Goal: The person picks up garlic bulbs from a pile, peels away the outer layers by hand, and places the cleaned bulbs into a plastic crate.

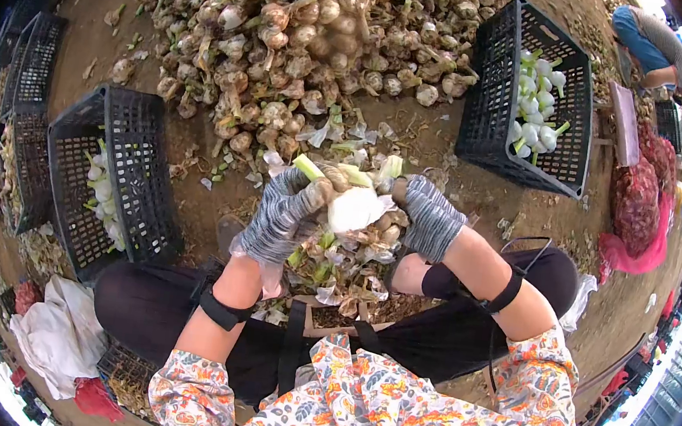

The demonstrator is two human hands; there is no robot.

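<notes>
Both my hands wear grey striped gloves and meet in front of me over scattered peelings. My left hand (pixel 284 213) is closed around a garlic bulb (pixel 353 209) whose white, peeled side faces me, with a pale green stem piece sticking up by the fingers. On the other side, my right hand (pixel 427 216) has its fingers pressed together at the bulb's dry outer skin. Behind them rises a big heap of unpeeled garlic (pixel 293 39). Loose skins and green scraps (pixel 339 267) lie below the hands.
Black crates holding white garlic stand at left (pixel 129 164) and right (pixel 488 103). More crates (pixel 38 69) line the far left. Red net sacks (pixel 636 205) lie at right. Another person (pixel 658 47) bends at the upper right. A white sack (pixel 62 333) lies lower left.
</notes>
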